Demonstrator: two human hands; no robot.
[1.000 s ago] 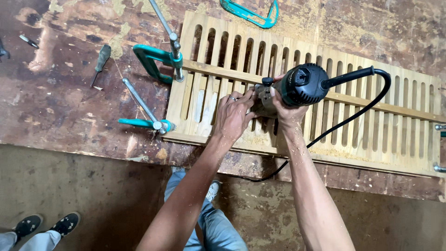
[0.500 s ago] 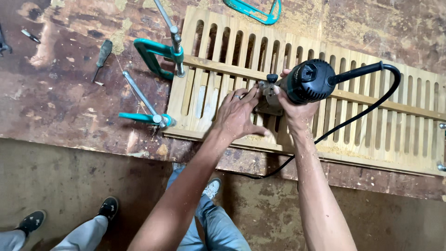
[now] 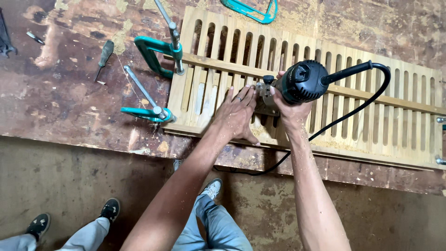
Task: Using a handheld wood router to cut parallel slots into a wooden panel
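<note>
Squarely mid-panel, right hand (image 3: pixel 289 109) grip tight around black router (image 3: pixel 302 82), left hand (image 3: pixel 239 114) spread flat alongside.

The slotted panel (image 3: pixel 353 107) is pale, unfinished wood with a regular pattern of dark parallel slots. The router (image 3: pixel 304 82) has a black body and a black cord (image 3: pixel 325 128). Both clamps (image 3: pixel 155 56) have teal frames and grey metal screws. The workbench (image 3: pixel 69 93) is dark brown, blotched with lighter worn patches. The screwdriver (image 3: pixel 105 53) has a dark handle. The trousers (image 3: pixel 213 223) are grey-blue; the shoes (image 3: pixel 39 224) are black.
</note>
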